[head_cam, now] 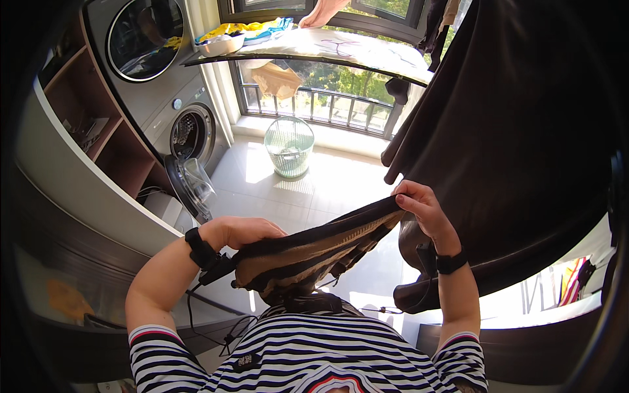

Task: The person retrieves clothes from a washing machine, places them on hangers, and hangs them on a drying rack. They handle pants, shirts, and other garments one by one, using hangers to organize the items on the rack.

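A brown and black striped knit garment (314,255) hangs stretched between my two hands, in front of my waist. My right hand (417,204) pinches its upper corner between thumb and fingers. At the other end, my left hand (248,232) grips the dark top edge; its fingertips are hidden behind the cloth. The lower part of the garment falls in folds towards my striped shirt. Both wrists carry black straps with small devices, and a thin cable runs down from the left one.
A large dark cloth (511,147) hangs at the right, close to my right hand. Ahead, a pale green laundry basket (290,147) stands on the tiled floor. The front-loading washer (194,132) has its door (189,189) swung out. A white basin (221,45) rests near the window.
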`<action>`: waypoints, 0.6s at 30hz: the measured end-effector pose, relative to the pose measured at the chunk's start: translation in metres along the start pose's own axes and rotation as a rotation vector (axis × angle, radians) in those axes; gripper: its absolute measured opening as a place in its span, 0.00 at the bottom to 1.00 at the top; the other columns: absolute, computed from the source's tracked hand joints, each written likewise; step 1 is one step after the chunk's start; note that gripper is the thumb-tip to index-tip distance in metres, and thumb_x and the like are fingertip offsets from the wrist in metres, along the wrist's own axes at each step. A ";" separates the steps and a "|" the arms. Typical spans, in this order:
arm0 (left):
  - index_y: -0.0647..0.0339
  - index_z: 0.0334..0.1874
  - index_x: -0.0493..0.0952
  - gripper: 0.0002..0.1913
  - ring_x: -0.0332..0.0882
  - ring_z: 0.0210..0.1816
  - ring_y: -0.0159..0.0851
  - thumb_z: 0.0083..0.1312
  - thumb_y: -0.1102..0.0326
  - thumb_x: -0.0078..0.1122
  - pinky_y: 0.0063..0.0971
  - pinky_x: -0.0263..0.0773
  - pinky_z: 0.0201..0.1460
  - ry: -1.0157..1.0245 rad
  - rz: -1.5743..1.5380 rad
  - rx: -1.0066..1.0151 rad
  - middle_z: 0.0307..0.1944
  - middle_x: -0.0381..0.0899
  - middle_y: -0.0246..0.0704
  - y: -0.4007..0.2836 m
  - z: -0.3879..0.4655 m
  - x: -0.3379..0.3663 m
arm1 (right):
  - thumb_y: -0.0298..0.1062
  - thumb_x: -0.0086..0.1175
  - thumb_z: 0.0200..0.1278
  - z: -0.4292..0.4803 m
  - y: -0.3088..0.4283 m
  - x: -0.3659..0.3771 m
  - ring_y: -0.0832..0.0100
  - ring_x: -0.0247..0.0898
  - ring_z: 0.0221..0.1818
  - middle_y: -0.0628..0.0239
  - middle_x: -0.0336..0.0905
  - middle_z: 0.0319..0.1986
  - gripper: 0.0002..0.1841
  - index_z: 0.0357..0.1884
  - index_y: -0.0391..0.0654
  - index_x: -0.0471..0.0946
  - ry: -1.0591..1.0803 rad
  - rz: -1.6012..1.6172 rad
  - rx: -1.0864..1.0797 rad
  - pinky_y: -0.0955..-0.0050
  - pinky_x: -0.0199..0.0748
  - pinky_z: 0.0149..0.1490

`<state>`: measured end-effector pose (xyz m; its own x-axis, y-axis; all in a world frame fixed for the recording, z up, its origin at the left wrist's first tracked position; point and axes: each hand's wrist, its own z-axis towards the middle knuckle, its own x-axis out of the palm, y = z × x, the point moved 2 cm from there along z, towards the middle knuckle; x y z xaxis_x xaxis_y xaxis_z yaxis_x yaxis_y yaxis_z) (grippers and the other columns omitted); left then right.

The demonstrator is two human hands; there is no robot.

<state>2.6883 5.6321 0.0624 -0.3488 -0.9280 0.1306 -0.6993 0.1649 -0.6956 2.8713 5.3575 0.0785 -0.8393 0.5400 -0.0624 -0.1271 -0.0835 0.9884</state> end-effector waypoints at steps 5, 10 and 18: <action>0.70 0.48 0.74 0.19 0.75 0.41 0.31 0.61 0.61 0.52 0.23 0.70 0.46 -0.051 0.572 0.046 0.42 0.78 0.37 0.006 0.004 -0.008 | 0.39 0.49 0.66 -0.001 -0.013 0.007 0.81 0.62 0.25 0.73 0.69 0.20 0.13 0.29 0.39 0.74 0.151 -0.234 0.117 0.81 0.62 0.33; 0.71 0.24 0.77 0.24 0.71 0.22 0.39 0.59 0.50 0.59 0.32 0.66 0.29 -0.818 0.721 0.473 0.19 0.71 0.39 -0.006 -0.021 -0.033 | 0.50 0.32 0.70 -0.011 -0.063 0.016 0.48 0.74 0.34 0.50 0.78 0.29 0.25 0.36 0.43 0.80 0.379 -1.144 0.424 0.57 0.70 0.42; 0.68 0.12 0.73 0.11 0.74 0.28 0.48 0.48 0.71 0.62 0.36 0.69 0.35 -1.198 1.086 0.555 0.23 0.73 0.43 0.008 -0.014 -0.042 | 0.34 0.56 0.51 0.001 -0.087 0.026 0.48 0.75 0.34 0.51 0.78 0.28 0.29 0.57 0.47 0.64 -0.054 -1.369 0.332 0.53 0.72 0.40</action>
<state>2.6888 5.6772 0.0616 0.3272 -0.2319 -0.9160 -0.0995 0.9556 -0.2775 2.8611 5.3793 -0.0088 -0.1325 0.0632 -0.9892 -0.6793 0.7209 0.1371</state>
